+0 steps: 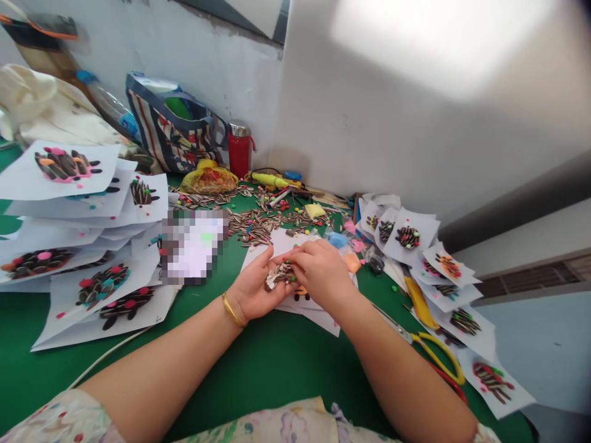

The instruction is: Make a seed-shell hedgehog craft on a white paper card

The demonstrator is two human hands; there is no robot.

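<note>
My left hand is turned palm up and cupped around a small heap of sunflower seeds, some showing pale. Over that palm, my right hand has its fingers drawn together at the heap; what they pinch is hidden. A small green bit shows near those fingertips. Beneath both hands lie white paper sheets, with part of a dark and orange seed picture showing. Many loose sunflower seeds mixed with small coloured balls spread on the green table behind the hands.
Papers bearing seed pictures are piled at left and along the right. Scissors and a yellow cutter lie by my right forearm. A blurred-out phone-like object, red bottle and striped bag are farther off.
</note>
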